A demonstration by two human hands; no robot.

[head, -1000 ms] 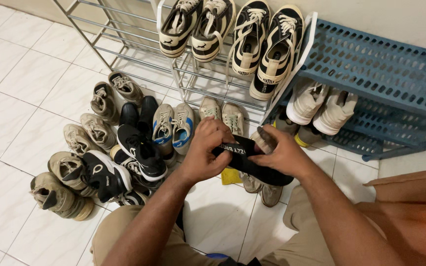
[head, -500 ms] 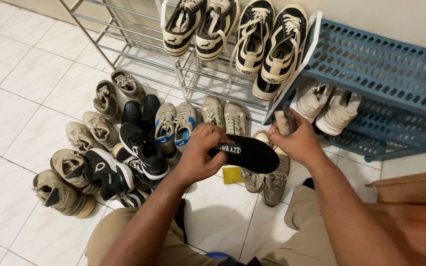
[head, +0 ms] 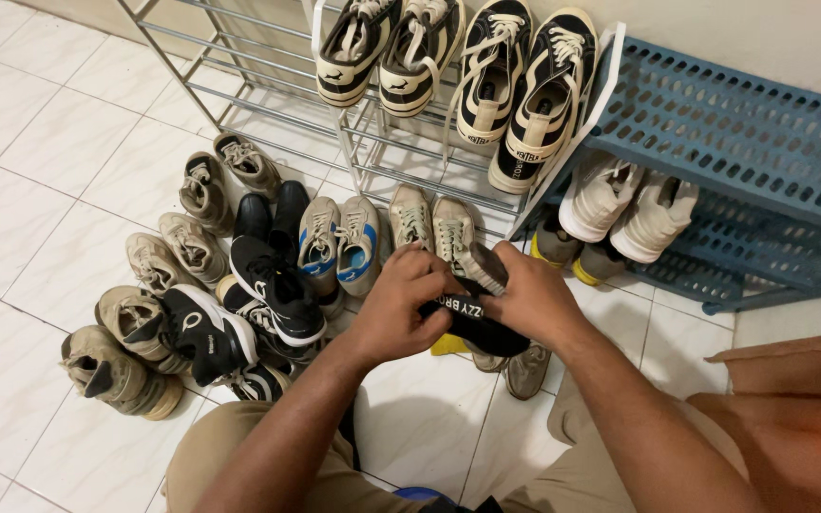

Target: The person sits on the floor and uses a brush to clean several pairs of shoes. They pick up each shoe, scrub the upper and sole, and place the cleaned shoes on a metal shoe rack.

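both hands, left hand (head: 399, 302) and right hand (head: 530, 299), grip black insole (head: 472, 321).

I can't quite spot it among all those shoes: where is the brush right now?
The brush is in the right hand, near the picture's middle, pressed on the black insole that the left hand holds, just below the beige sneakers.

Black insole (head: 477, 321), blue perforated rack (head: 734, 123), black-and-cream laced sneakers (head: 525, 85), white floor tiles (head: 30, 218).

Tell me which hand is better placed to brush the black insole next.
Probably the right hand: its grip holds the brush right over the black insole. The left hand grips the insole's end, steadying it.
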